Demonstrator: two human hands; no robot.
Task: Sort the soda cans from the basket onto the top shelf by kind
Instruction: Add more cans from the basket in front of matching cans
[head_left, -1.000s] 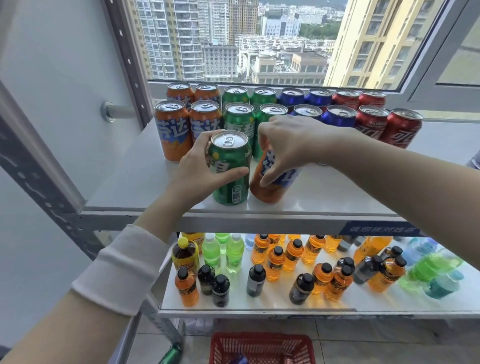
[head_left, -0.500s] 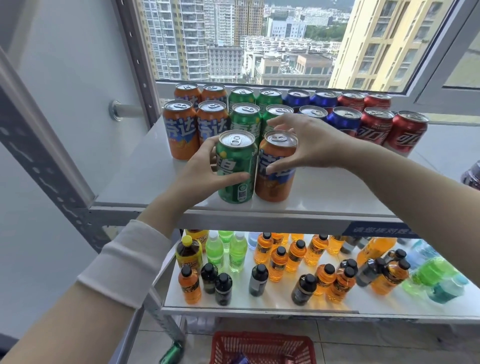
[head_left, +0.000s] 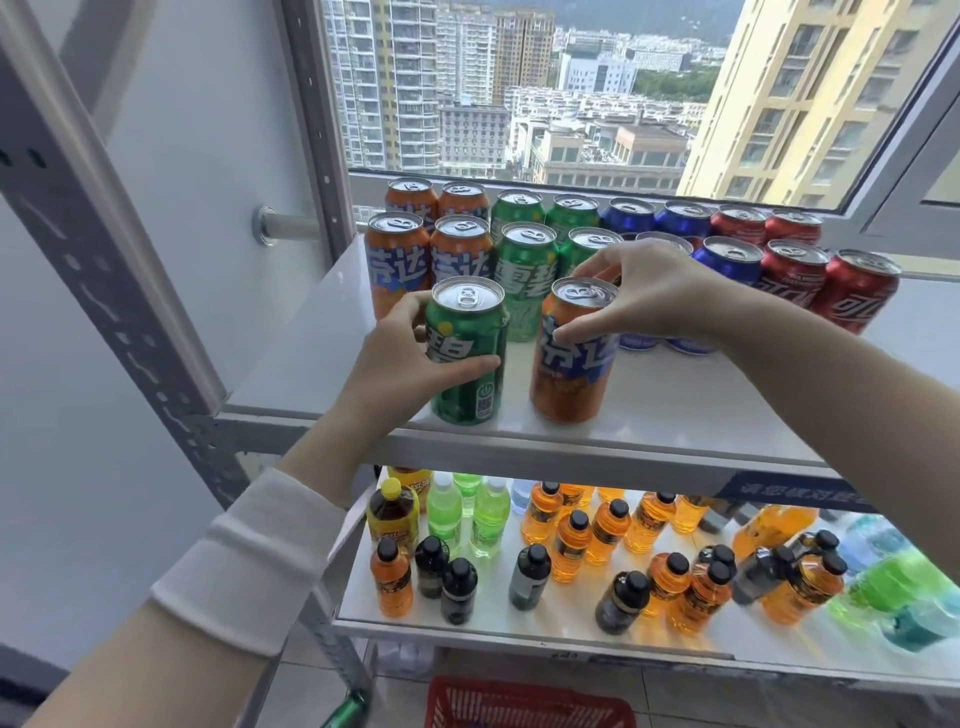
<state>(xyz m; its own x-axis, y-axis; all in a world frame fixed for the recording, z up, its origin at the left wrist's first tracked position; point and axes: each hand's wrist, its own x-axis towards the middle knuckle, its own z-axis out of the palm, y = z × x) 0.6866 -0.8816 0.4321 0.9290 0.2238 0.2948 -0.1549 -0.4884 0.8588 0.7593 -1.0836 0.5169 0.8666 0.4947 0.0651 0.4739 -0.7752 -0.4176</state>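
Left hand grips the green can, right hand pinches the orange can, both upright on the top shelf; red basket below looks mostly cut off.

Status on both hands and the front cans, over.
Left hand grips green metal soda can. Right hand pinches orange metal soda can at its rim. Both upright, front of white top shelf. Sorted can rows close behind.

The white top shelf carries upright cans grouped at its back: orange cans, green cans, blue cans, red cans (left to right, two rows deep). Nearer its edge stand a front green can and a front orange can, slightly apart.
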